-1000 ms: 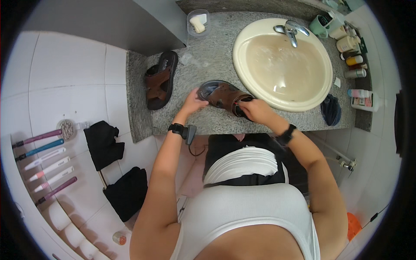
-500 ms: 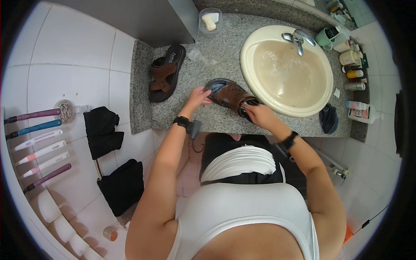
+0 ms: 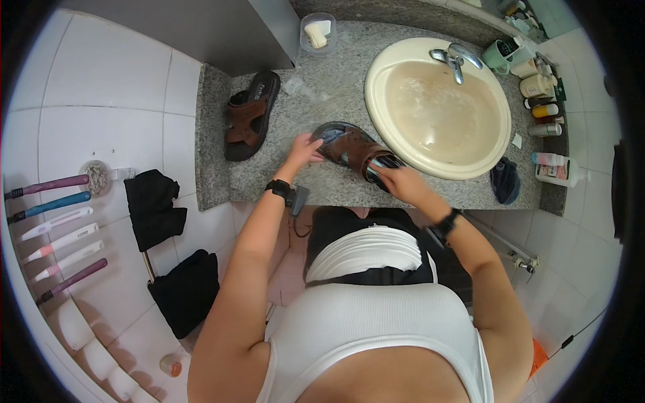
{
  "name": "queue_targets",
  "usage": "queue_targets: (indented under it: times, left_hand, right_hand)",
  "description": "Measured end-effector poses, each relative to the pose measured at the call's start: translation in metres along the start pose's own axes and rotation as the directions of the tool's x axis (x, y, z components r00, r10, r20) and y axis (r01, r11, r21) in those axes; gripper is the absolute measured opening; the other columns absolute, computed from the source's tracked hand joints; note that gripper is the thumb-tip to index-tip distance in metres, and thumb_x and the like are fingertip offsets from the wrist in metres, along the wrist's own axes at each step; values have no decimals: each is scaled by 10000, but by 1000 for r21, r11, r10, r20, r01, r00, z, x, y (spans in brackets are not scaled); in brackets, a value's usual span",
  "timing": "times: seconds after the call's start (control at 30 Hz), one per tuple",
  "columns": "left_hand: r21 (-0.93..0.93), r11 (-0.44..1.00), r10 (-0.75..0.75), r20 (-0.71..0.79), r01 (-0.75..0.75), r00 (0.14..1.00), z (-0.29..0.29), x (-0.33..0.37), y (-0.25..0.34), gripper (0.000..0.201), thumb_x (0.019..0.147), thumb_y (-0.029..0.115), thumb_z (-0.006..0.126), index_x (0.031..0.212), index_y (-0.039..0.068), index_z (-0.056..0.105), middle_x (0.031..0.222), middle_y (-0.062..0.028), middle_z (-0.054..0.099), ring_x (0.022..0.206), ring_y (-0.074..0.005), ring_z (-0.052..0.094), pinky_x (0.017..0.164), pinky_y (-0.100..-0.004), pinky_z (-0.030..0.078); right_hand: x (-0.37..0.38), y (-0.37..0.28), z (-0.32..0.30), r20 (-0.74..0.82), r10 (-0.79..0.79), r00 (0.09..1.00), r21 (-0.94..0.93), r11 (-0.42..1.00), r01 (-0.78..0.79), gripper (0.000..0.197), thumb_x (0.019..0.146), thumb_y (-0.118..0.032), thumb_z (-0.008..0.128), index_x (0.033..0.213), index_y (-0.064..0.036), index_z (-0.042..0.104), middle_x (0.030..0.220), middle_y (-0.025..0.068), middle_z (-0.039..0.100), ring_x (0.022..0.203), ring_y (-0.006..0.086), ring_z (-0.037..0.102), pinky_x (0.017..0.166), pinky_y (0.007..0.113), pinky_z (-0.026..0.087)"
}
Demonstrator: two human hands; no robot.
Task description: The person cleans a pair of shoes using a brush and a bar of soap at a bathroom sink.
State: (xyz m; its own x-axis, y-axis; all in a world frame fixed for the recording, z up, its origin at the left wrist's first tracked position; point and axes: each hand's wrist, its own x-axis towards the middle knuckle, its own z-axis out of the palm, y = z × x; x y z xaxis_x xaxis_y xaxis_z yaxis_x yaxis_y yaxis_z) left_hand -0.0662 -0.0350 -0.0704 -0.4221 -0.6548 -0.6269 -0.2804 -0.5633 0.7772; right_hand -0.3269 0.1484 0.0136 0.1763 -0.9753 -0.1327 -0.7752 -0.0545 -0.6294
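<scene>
- In the head view, a grey speckled stone countertop (image 3: 339, 74) runs along a white-tiled wall (image 3: 111, 74); the clock positions below are taken from the sandal in hand.
- The brown leather sandal with a black sole (image 3: 353, 149) lies on the countertop, its toe toward 10 o'clock and its heel toward 4, just beside the sink.
- The left hand (image 3: 306, 149) is at the toe, thumb and fingers apart, fingertips touching the edge; how firmly they hold cannot be told.
- The right hand (image 3: 403, 183) is at the heel, fingers drawn together near the strap; what they pinch is hidden.
- A matching brown sandal (image 3: 247, 127) rests between 9 and 10 o'clock, apart from both hands.
- The oval cream sink (image 3: 373, 101), with a chrome faucet (image 3: 455, 66), sits at 2 o'clock.
- A clear plastic dish (image 3: 324, 47) holding off-white soap (image 3: 314, 35) stands at 11 o'clock.
- A crumpled dark-blue cloth (image 3: 505, 180) lies between 3 and 4 o'clock.
</scene>
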Motion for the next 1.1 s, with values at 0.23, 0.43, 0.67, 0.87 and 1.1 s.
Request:
queue_targets:
  times: [0.23, 0.43, 0.67, 0.87, 1.1]
  left_hand:
    - [-5, 999, -50, 53, 51, 997, 1, -2, 8, 351, 911, 127, 601, 1192, -54, 497, 977, -173, 631, 681, -258, 680, 573, -356, 598]
    - [-2, 999, -51, 70, 52, 996, 1, 3, 5, 436, 906, 117, 604, 1237, -96, 416, 1056, -208, 567, 704, -306, 677, 603, -386, 613]
    - [90, 993, -83, 21, 81, 996, 12, -8, 23, 426, 926, 131, 587, 1265, -78, 434, 1083, -201, 593, 755, -306, 686, 636, -376, 614]
    - [118, 991, -67, 46, 61, 997, 7, -10, 21, 382, 941, 150, 572, 1246, -59, 478, 1118, -186, 620, 803, -299, 692, 684, -380, 614]
    - [140, 986, -101, 59, 92, 993, 10, -8, 25, 401, 940, 182, 581, 1240, -62, 475, 1094, -192, 622, 830, -315, 690, 688, -385, 614]
  right_hand:
    - [-18, -6, -17, 72, 51, 996, -38, 998, -48, 394, 896, -206, 561, 1285, -262, 574, 674, 191, 619, 585, 388, 593, 552, 492, 473]
    - [-65, -12, -46, 95, 205, 974, -59, 978, -200, 404, 906, -221, 557, 1306, -281, 556, 662, 196, 608, 574, 381, 592, 533, 489, 451]
    - [14, 6, 6, -89, -37, 995, 13, 999, 38, 293, 880, -203, 567, 1162, -191, 643, 701, 170, 636, 619, 371, 612, 565, 479, 471]
    - [-108, 19, -31, 56, 197, 979, 9, 980, -198, 430, 902, -201, 555, 1324, -285, 540, 667, 167, 605, 564, 361, 587, 542, 457, 456]
    - [-46, 0, -17, -36, 121, 992, 39, 992, -119, 380, 899, -204, 558, 1275, -250, 582, 687, 177, 614, 607, 370, 595, 564, 475, 460]
